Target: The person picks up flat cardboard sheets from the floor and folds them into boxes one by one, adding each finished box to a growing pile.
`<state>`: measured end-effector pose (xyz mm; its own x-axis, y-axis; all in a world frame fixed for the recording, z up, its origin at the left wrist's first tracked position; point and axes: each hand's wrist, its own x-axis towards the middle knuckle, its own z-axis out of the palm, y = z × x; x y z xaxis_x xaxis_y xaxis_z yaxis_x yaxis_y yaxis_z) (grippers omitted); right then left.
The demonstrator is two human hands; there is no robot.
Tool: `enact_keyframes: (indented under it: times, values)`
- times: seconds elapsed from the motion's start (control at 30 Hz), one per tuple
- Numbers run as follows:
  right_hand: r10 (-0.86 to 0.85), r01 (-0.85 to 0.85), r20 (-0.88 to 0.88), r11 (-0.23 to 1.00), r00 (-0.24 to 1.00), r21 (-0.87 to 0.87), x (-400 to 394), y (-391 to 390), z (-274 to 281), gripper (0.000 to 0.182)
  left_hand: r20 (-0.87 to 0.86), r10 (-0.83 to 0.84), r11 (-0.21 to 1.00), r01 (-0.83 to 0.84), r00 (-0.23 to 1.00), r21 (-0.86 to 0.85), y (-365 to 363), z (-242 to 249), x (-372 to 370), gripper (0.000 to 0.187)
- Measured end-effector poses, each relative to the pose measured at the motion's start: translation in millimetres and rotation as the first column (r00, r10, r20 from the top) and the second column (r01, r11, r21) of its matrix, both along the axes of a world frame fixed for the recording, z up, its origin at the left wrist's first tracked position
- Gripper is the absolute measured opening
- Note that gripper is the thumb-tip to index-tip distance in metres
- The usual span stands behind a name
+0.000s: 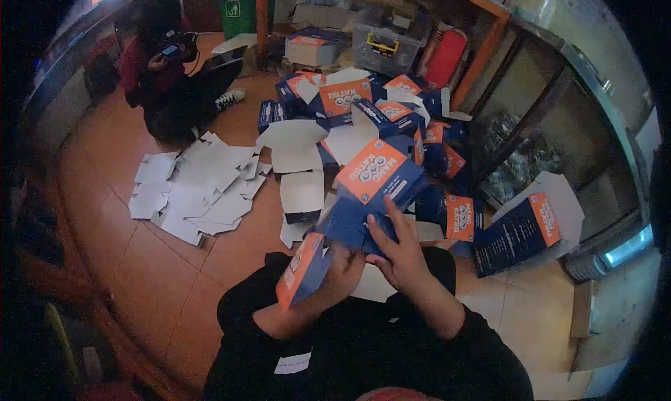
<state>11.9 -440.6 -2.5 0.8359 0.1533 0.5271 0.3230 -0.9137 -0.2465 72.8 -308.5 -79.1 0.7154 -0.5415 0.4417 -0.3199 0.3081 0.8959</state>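
A navy and orange printed cardboard box (374, 181) is tilted in front of me, above my lap. My left hand (342, 271) is closed on its near lower end, with the fingertips hidden behind the cardboard. My right hand (402, 254) lies against the navy side, fingers stretched and apart, with the thumb near the lower edge. An orange printed panel (300, 268) sticks up beside my left wrist and overlaps the forearm. White inner faces of opened cartons (302, 191) show just beyond the box.
Flattened white cardboard sheets (203, 184) are stacked on the tiled floor to the left. A heap of printed boxes (346, 97) lies ahead; another open box (517, 237) stands at right. A seated person (157, 65) holds a small device. A clear plastic bin (391, 41) is at the back.
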Motion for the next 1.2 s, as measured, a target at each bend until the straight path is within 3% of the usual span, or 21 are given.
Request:
enact_keyframes:
  times: [0.07,0.1,0.17,0.27,0.37,0.43,0.5,0.53,0.57,0.6,0.63,0.73,0.83,0.93,1.0,1.03,1.07,1.1,1.13,1.17,1.2]
  values:
    - [-0.016,0.015,-0.015,1.0,1.0,-0.022,2,1,1,0.059,-0.137,-0.102,0.984,0.08,0.985,-0.159,-2,10,2,0.046]
    - [-0.022,0.021,-0.027,0.999,0.999,-0.037,1,0,2,0.06,-0.272,-0.27,0.929,0.176,0.923,-0.325,0,15,4,0.048]
    - [0.023,-0.023,-0.021,1.0,1.0,-0.006,0,-2,3,0.063,-0.415,-0.607,0.719,0.246,0.677,-0.65,6,21,8,0.053]
    - [0.133,-0.133,0.004,0.987,0.991,0.096,-6,-7,1,0.066,-0.427,-0.32,0.863,0.074,0.845,-0.5,8,15,15,0.055]
    - [0.147,-0.144,-0.016,0.982,0.989,0.121,-10,-9,0,0.062,0.001,0.043,0.995,-0.043,0.999,0.088,26,39,30,0.047]
    - [0.131,-0.131,0.009,0.984,0.991,0.124,-7,-11,-6,0.057,0.205,0.128,0.941,-0.184,0.97,0.284,34,36,32,0.041]
    - [0.093,-0.093,0.037,0.996,0.995,0.015,-8,-6,2,0.055,0.268,0.166,0.924,-0.245,0.949,0.294,21,18,31,0.034]
    - [0.093,-0.093,0.048,0.996,0.994,-0.008,-7,-6,2,0.053,0.425,0.352,0.868,-0.461,0.834,0.186,16,26,22,0.027]
    - [0.088,-0.086,0.062,0.996,0.994,-0.03,-5,-7,1,0.052,0.104,0.161,0.97,-0.177,0.982,0.169,13,19,22,0.027]
    - [0.119,-0.115,0.107,0.993,0.987,-0.04,-2,-12,-1,0.055,-0.21,-0.094,0.993,0.107,0.973,0.049,10,10,26,0.027]
    - [0.11,-0.104,0.169,0.994,0.98,-0.046,1,-18,-1,0.056,-0.457,-0.37,0.929,0.338,0.809,-0.154,12,14,30,0.028]
    - [0.079,-0.073,0.422,0.997,0.903,-0.03,13,-31,3,0.066,-0.35,-0.462,0.885,0.45,0.815,-0.121,16,31,34,0.029]
    - [-0.181,0.191,0.59,0.98,0.787,0.046,18,-53,7,0.068,-0.049,-0.519,0.82,0.513,0.854,0.254,33,47,59,0.03]
    - [-0.295,0.339,0.61,0.94,0.735,0.045,27,-70,13,0.066,0.099,-0.357,0.868,0.291,0.929,0.402,50,39,96,0.022]
    - [-0.172,0.188,0.451,0.982,0.876,0.01,27,-57,24,0.063,0.084,0.048,0.837,-0.086,0.995,0.54,68,66,118,0.021]
    - [-0.103,0.109,0.363,0.994,0.926,0.004,26,-46,26,0.063,-0.096,0.143,0.955,-0.112,0.985,0.276,69,11,151,0.022]
    - [0.142,-0.152,0.054,0.938,0.988,0.311,20,-36,19,0.063,-0.294,0.173,0.983,-0.182,0.94,-0.003,68,-54,192,0.023]
    - [0.458,-0.262,-0.16,0.724,0.875,0.638,14,-26,13,0.064,-0.347,0.319,0.941,-0.339,0.882,0.002,75,-76,210,0.025]
    - [0.727,-0.225,-0.439,0.618,0.528,0.754,16,-14,22,0.056,-0.397,0.449,0.875,-0.483,0.8,0.017,83,-90,226,0.028]
    - [0.88,-0.376,-0.364,0.462,0.304,0.803,17,7,13,0.048,-0.27,0.673,0.738,-0.601,0.689,0.305,92,-106,235,0.028]
    - [0.958,-0.481,-0.282,0.27,0.049,0.834,18,25,0,0.044,-0.074,0.827,0.504,-0.677,0.557,0.536,102,-125,239,0.029]
